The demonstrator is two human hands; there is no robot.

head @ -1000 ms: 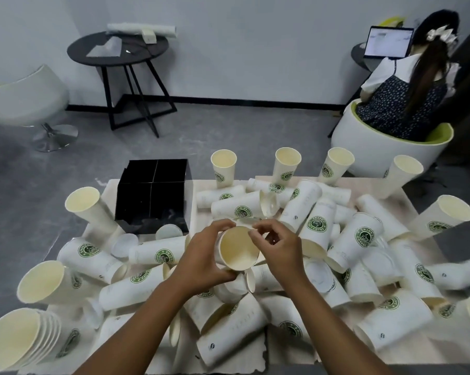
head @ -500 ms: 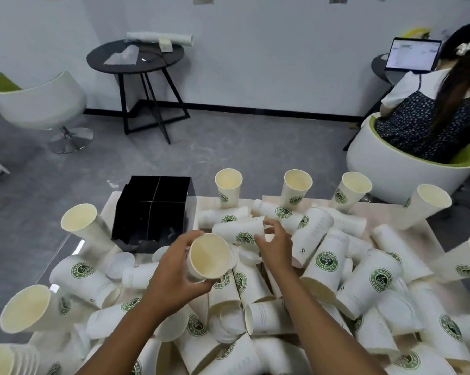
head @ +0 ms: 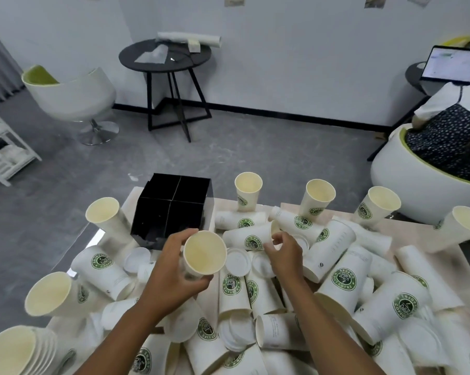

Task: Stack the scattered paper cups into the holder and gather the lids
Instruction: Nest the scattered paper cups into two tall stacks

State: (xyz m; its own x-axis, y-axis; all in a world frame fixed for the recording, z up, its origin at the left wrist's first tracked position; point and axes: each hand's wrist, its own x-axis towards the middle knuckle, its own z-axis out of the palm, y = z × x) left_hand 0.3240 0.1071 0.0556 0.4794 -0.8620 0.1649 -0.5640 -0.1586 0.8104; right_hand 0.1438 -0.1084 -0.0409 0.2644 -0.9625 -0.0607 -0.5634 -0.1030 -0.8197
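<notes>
My left hand (head: 171,272) grips a white paper cup (head: 204,253) with its mouth facing me, just in front of the black four-compartment holder (head: 174,204). My right hand (head: 283,255) reaches into the pile, fingers curled at the rim of a lying cup (head: 251,235); whether it grips the cup is unclear. Several cups with green logos lie scattered across the table. White lids lie among them, one (head: 237,262) between my hands and another (head: 136,259) left of my left hand. A nested stack of cups (head: 14,353) lies at the bottom left.
Upright cups (head: 248,189) (head: 319,196) (head: 381,204) stand along the table's far edge. Beyond are a black round side table (head: 164,58), a white swivel chair (head: 74,93) and a seated person (head: 444,131) with a laptop (head: 453,64) at the right.
My left hand has carried its cup up and left toward the holder. My right hand has left that cup and reached forward to a lying cup in the pile. The view tilted up.
</notes>
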